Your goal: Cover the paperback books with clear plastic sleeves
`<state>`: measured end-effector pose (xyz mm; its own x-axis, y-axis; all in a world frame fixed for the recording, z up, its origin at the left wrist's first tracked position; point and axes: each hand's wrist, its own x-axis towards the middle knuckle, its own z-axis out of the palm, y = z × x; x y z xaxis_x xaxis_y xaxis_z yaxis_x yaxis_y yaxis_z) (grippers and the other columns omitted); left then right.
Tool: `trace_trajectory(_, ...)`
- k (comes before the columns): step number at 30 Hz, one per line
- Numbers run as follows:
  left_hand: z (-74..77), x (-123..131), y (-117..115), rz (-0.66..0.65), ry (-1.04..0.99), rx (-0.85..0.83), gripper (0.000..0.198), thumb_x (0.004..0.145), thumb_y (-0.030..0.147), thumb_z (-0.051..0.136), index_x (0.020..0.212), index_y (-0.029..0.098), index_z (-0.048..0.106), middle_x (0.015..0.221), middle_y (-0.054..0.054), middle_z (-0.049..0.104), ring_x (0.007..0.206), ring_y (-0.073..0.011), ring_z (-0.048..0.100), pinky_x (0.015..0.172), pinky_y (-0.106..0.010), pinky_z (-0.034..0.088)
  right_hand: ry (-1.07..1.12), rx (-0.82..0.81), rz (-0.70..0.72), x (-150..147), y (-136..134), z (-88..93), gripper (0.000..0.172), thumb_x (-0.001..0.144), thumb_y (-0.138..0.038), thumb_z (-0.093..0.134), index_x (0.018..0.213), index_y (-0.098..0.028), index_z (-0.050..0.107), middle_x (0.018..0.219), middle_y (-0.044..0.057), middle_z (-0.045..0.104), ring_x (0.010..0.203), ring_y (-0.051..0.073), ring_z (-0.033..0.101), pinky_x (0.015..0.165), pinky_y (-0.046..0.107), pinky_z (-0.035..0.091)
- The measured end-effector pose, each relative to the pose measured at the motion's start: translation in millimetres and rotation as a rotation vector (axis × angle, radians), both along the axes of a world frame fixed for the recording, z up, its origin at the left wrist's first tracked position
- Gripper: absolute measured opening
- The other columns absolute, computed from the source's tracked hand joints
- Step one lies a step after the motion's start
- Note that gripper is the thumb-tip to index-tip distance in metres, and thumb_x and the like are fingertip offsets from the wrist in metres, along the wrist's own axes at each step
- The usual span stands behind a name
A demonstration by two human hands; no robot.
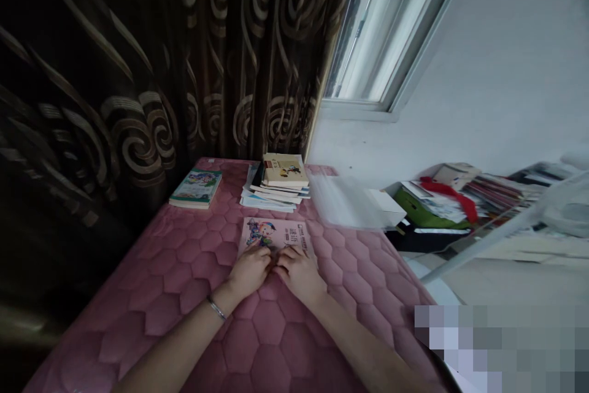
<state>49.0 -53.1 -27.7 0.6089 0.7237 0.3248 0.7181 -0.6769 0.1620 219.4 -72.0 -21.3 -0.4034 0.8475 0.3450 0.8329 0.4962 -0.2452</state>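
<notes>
A thin pink book (288, 235) with a cartoon figure and printed characters on its cover lies on a pink quilted mattress (271, 331). My left hand (250, 269), with a bracelet at the wrist, is closed on the book's near left part, fingers curled over the cover. Close beside it, my right hand (300, 271) is closed on the near right part in the same way. Both thumbs point inward and nearly meet at the near edge. The hands hide the lower part of the cover.
Beyond the book stands a stack of books (285, 175). A thick green-bordered book (197, 187) lies at the far left, near a dark patterned curtain (221, 74). To the right are a blurred translucent sheet (345, 202), a white box (387, 206) and piled papers (442, 200).
</notes>
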Motion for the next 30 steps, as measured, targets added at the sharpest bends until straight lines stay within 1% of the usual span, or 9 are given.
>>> trace_trajectory(4,-1.7,-30,0,0.057,-0.076,0.002,0.013,0.085,0.017,0.06,0.077,0.021,0.069,0.089,-0.002,0.065,0.091,-0.0172,0.059,0.091,-0.034,0.046,0.098,0.012,-0.036,32,5,-11.0,0.007,0.082,-0.024,0.068,0.078,-0.027,0.073,0.099,0.0,0.071,0.099,0.02,0.058,0.084,0.036,0.045)
trace_trajectory(6,-2.6,-49,1,0.092,-0.128,-0.01,0.011,0.085,0.019,0.061,0.079,0.022,0.07,0.095,-0.001,0.066,0.093,-0.0165,0.059,0.089,-0.032,0.047,0.147,-0.002,-0.058,54,6,-15.5,0.009,0.082,-0.022,0.068,0.077,-0.027,0.074,0.101,0.0,0.072,0.098,0.02,0.06,0.085,0.037,0.046)
trace_trajectory(8,-4.5,-64,3,0.072,-0.151,-0.046,0.013,0.085,0.016,0.061,0.082,0.022,0.071,0.098,-0.001,0.066,0.095,-0.0152,0.06,0.088,-0.03,0.047,0.197,-0.024,-0.046,73,6,-18.4,0.011,0.082,-0.021,0.066,0.08,-0.027,0.075,0.103,0.001,0.072,0.101,0.021,0.06,0.09,0.038,0.047)
trace_trajectory(14,-7.6,-81,9,0.008,-0.186,-0.156,0.025,0.085,0.007,0.055,0.085,0.023,0.073,0.099,-0.002,0.067,0.096,-0.0133,0.061,0.087,-0.026,0.048,0.264,-0.135,-0.012,94,2,-18.7,0.025,0.084,-0.015,0.056,0.092,-0.027,0.076,0.109,0.001,0.072,0.111,0.021,0.058,0.098,0.041,0.046)
trace_trajectory(16,-0.3,-78,6,0.025,-0.141,-0.152,0.027,0.085,0.007,0.053,0.088,0.024,0.073,0.1,-0.002,0.067,0.096,-0.0137,0.061,0.087,-0.027,0.048,0.254,-0.13,0.001,93,-1,-14.2,0.027,0.085,-0.015,0.053,0.092,-0.028,0.076,0.109,0.001,0.072,0.111,0.021,0.058,0.098,0.041,0.047)
trace_trajectory(19,17.2,-62,-5,0.053,0.034,-0.089,0.026,0.085,0.007,0.051,0.089,0.024,0.072,0.1,-0.002,0.067,0.097,-0.0169,0.06,0.094,-0.035,0.044,0.195,-0.111,0.075,84,3,-1.3,0.021,0.084,-0.019,0.056,0.088,-0.027,0.076,0.107,0.004,0.071,0.107,0.02,0.06,0.095,0.039,0.048)
trace_trajectory(22,30.0,-34,-12,0.115,0.2,0.029,0.015,0.085,0.017,0.057,0.095,0.018,0.068,0.102,-0.008,0.066,0.097,-0.0229,0.059,0.098,-0.045,0.039,0.099,-0.105,0.146,63,26,13.5,0.014,0.083,-0.024,0.061,0.084,-0.025,0.075,0.11,0.005,0.069,0.107,0.02,0.06,0.095,0.036,0.047)
trace_trajectory(26,28.6,2,-11,0.06,0.315,0.117,0.016,0.088,0.011,0.052,0.09,0.017,0.066,0.092,-0.007,0.067,0.093,-0.0211,0.06,0.092,-0.04,0.04,-0.018,-0.118,0.058,32,77,22.6,0.024,0.088,-0.022,0.055,0.106,-0.022,0.071,0.121,0.008,0.065,0.115,0.02,0.056,0.099,0.035,0.043)
trace_trajectory(30,17.3,11,-10,0.021,0.384,0.202,0.015,0.089,0.011,0.051,0.093,0.015,0.066,0.091,-0.008,0.067,0.089,-0.0201,0.06,0.091,-0.038,0.041,0.013,-0.183,0.021,20,117,20.1,0.029,0.087,-0.015,0.055,0.109,-0.024,0.07,0.117,0.006,0.067,0.107,0.019,0.061,0.092,0.029,0.047)
